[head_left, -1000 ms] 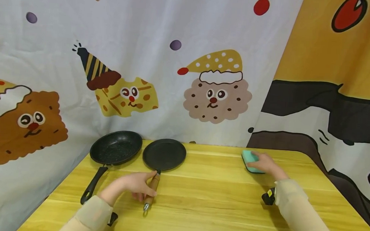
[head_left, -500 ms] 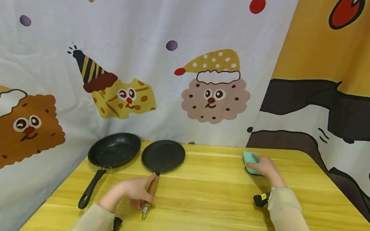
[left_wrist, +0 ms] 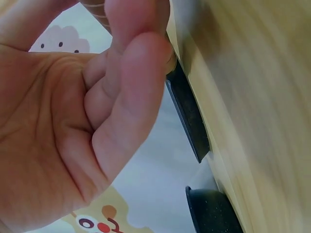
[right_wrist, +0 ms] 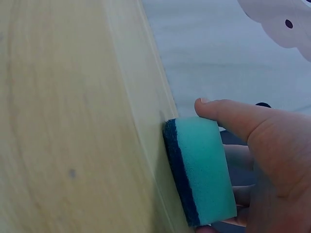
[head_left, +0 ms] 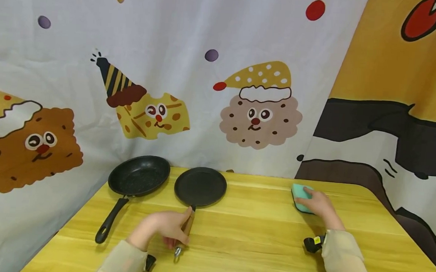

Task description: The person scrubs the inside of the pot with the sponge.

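In the head view my left hand (head_left: pixel 171 226) grips the wooden handle (head_left: pixel 189 224) of a flat black crepe pan (head_left: pixel 200 186), which lies near the table's back edge. The left wrist view shows the curled fingers (left_wrist: pixel 131 97) of that hand, with the pan's dark, shallow rim (left_wrist: pixel 189 111) beyond them. Over at the back right, my right hand (head_left: pixel 320 204) holds a turquoise sponge (head_left: pixel 300 193) with a dark scouring layer (right_wrist: pixel 180 172). Its thumb lies at one end of the sponge and the other fingers are partly hidden behind it. The dark layer faces the tabletop.
A deeper black frying pan (head_left: pixel 139 175) with a black handle (head_left: pixel 110 221) stands left of the crepe pan. The wooden table (head_left: pixel 242 233) meets a cartoon-printed cloth (head_left: pixel 198 147) at its back. Small black wrist cameras (head_left: pixel 312 243) hang under both cuffs.
The head view has shifted slightly. Both hands stay where they are on the crepe pan's handle and the sponge, while the right forearm has swung a little to the left.
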`<act>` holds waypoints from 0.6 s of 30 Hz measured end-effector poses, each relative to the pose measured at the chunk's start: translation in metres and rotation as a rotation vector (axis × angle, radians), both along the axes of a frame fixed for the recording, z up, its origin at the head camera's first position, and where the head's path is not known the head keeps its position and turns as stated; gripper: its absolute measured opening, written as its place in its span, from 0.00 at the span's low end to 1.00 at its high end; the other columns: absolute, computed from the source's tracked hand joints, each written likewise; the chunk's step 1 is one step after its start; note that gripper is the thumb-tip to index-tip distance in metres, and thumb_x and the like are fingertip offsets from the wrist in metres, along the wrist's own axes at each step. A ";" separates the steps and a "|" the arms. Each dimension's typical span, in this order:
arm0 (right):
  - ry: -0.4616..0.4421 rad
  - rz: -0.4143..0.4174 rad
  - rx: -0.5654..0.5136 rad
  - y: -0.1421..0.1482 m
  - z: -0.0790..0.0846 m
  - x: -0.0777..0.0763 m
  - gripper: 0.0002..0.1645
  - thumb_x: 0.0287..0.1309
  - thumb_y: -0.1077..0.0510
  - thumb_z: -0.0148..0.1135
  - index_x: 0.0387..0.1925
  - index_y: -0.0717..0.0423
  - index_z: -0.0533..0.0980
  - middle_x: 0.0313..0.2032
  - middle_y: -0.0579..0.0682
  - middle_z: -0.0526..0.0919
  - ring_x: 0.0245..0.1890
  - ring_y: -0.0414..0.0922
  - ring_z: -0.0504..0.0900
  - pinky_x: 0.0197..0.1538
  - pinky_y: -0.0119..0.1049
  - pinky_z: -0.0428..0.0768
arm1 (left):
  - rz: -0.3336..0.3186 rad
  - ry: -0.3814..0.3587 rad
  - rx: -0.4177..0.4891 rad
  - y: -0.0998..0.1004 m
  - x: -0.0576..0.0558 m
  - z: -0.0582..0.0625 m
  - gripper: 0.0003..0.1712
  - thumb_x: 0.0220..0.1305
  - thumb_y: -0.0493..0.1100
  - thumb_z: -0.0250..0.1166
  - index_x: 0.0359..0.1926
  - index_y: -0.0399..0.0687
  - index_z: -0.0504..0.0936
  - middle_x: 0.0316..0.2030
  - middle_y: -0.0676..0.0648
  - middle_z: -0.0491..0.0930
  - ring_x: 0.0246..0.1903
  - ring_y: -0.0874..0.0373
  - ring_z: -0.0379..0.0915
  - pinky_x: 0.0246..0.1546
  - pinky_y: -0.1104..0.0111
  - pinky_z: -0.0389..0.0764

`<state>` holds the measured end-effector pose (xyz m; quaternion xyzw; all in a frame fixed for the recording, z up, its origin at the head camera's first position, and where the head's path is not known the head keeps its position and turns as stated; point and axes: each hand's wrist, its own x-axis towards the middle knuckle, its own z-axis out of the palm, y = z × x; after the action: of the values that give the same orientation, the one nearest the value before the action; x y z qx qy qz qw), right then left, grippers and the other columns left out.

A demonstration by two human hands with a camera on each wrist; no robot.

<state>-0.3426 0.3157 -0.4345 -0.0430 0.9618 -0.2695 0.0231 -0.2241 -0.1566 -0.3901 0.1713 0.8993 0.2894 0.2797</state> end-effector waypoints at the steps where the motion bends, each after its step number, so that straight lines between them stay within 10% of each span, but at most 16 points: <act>1: 0.000 0.002 -0.007 0.000 0.000 0.000 0.50 0.62 0.39 0.59 0.70 0.69 0.56 0.64 0.79 0.55 0.61 0.77 0.56 0.58 0.68 0.61 | -0.003 0.001 -0.003 0.002 0.000 0.000 0.57 0.60 0.43 0.69 0.75 0.33 0.38 0.16 0.44 0.80 0.15 0.51 0.77 0.20 0.59 0.79; 18: -0.018 0.046 -0.062 -0.011 0.004 0.006 0.48 0.60 0.45 0.64 0.70 0.70 0.56 0.64 0.78 0.58 0.60 0.76 0.60 0.56 0.67 0.65 | -0.069 0.011 -0.039 0.031 0.000 0.002 0.56 0.60 0.44 0.69 0.74 0.29 0.40 0.15 0.44 0.79 0.14 0.50 0.77 0.18 0.60 0.79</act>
<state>-0.3369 0.3044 -0.4308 -0.0633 0.9514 -0.2991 0.0363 -0.2244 -0.1254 -0.3879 0.1983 0.8997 0.2612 0.2881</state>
